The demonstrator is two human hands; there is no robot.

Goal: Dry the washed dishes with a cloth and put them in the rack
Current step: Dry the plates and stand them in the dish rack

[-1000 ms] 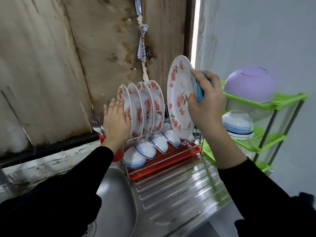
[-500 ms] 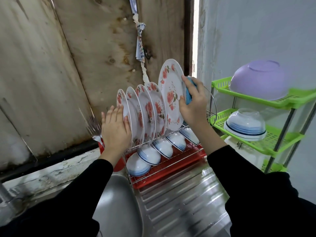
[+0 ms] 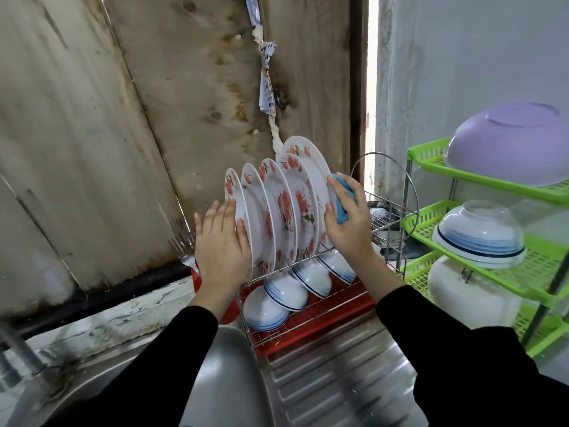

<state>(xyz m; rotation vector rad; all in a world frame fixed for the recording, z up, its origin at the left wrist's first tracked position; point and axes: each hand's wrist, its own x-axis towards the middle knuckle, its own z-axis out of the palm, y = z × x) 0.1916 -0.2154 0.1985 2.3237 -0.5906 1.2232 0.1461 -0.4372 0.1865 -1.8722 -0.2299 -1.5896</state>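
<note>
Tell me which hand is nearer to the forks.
Left. The left hand lies just right of the forks; the right hand, gripping a blue cloth, is across the whole row of plates.

Glazed, glossy finish on the white flower-patterned plates (image 3: pixel 277 211). The wire dish rack (image 3: pixel 386 215) is bright chromed metal over a smooth red plastic drip tray (image 3: pixel 323 322). The ribbed steel worktop (image 3: pixel 332 380) is brushed and reflective. The blue cloth (image 3: pixel 343 204) is soft and matt. The plywood wall boards (image 3: pixel 184 103) are stained and rough.

Left hand (image 3: pixel 221 241) presses end plate (image 3: pixel 231 188); right hand (image 3: pixel 348 226) holds cloth (image 3: pixel 343 200) against tallest plate (image 3: pixel 318 167)
</note>
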